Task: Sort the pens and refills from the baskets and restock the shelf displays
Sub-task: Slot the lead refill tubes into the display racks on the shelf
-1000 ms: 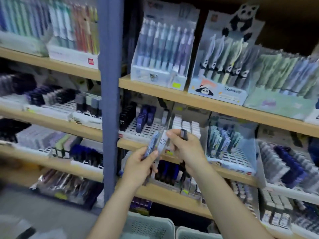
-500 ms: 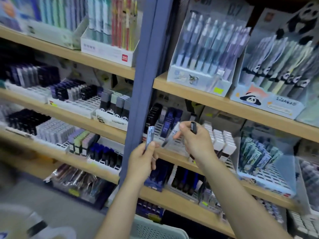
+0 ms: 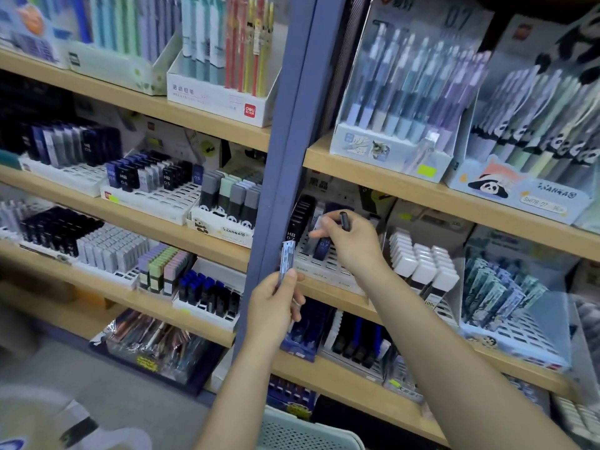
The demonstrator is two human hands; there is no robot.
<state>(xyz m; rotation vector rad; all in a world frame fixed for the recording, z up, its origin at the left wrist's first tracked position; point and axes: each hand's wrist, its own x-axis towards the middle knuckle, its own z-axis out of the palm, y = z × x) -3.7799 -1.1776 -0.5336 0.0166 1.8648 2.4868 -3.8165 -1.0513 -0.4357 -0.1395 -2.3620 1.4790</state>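
The left hand (image 3: pixel 276 303) has its grip closed round the lower end of a slim clear-blue refill case (image 3: pixel 287 257), thumb pressed on its front, so the case stands nearly upright just in front of the blue shelf post (image 3: pixel 285 151). The right hand (image 3: pixel 347 241) reaches over the white slotted tray (image 3: pixel 328 266) on the middle shelf; its fingers are curled, with a small dark item (image 3: pixel 344 220) standing up between them, and its fingertips (image 3: pixel 316 233) pinch a pale, blurred refill case (image 3: pixel 319 222) at the tray's slots, beside a dark blue case marked 0.7 (image 3: pixel 323 246). A row of black HB cases (image 3: pixel 300 219) fills the tray's left side, next to the post. To the right of the tray stand white-capped cases (image 3: pixel 418 261). On the shelf above sit a box of blue and purple pens (image 3: pixel 406 102) and a panda-printed pen display (image 3: pixel 526 190). A pale perforated basket (image 3: pixel 302 433) lies at the bottom edge, under the forearms.
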